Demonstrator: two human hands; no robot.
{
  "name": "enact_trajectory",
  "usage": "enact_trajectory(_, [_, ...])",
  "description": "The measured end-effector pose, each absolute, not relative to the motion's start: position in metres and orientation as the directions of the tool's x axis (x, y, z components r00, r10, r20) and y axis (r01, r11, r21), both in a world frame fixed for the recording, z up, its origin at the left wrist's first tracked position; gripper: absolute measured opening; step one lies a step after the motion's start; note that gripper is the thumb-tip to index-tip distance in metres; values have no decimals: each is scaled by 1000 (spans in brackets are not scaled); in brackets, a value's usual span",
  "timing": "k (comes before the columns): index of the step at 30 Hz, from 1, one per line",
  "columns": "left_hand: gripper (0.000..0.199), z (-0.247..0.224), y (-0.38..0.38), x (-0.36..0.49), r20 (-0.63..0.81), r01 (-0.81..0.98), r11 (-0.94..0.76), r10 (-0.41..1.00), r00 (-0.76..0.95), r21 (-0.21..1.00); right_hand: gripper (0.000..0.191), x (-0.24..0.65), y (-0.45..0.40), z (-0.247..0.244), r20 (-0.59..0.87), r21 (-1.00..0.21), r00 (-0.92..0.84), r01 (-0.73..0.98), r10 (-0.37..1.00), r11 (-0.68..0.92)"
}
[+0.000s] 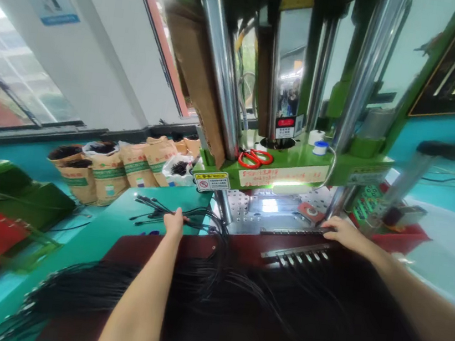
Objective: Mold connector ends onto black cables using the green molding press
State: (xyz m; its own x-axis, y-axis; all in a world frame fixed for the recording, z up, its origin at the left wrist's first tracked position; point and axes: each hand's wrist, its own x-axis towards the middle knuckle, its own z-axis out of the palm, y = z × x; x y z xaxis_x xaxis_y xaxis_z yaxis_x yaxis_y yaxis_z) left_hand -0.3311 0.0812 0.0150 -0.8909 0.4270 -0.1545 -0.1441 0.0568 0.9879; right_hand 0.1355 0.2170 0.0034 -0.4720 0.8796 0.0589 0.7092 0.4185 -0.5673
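My left hand [173, 222] is closed round a bunch of black cables [151, 208], whose connector ends fan out to the left over the green tabletop. At the press opening, my right hand [340, 233] has its fingers bent over the right end of a dark slotted bar [295, 232]. Just in front of that bar, a metal strip [296, 253] holds a row of cable ends with pale tips. A thick pile of black cables [83, 280] lies across the dark red board [133, 247].
The green press [296, 160] rises ahead on steel columns. Red-handled scissors [255, 159] and a blue-and-white tape roll [320, 147] lie on its ledge. Paper sacks [109, 177] stand at the back left. A red tray [401, 238] is beyond my right hand.
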Motion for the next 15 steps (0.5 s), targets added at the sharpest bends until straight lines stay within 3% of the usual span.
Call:
enact_trajectory(6, [22, 11, 82, -346, -284, -74, 348, 603, -745, 935, 32, 134, 194, 18, 111, -396, -597, 707, 794, 586])
enact_trajectory(9, [23, 29, 73, -330, -232, 38, 349, 696, -680, 936, 39, 135, 173, 28, 33, -338, -709, 655, 704, 675])
enact_trajectory(11, [22, 45, 63, -296, -132, 156, 275, 792, -596, 949, 41, 132, 160, 33, -37, -219, -745, 656, 666, 722])
enact_trajectory(13, [23, 60, 48, -244, 17, 402, 130, 939, -343, 906, 42, 126, 152, 38, -89, -95, -748, 664, 658, 742])
enact_trajectory(15, [26, 69, 30, -185, 16, 569, -43, 999, 52, 821, 39, 120, 150, 45, -134, -53, -736, 674, 663, 737])
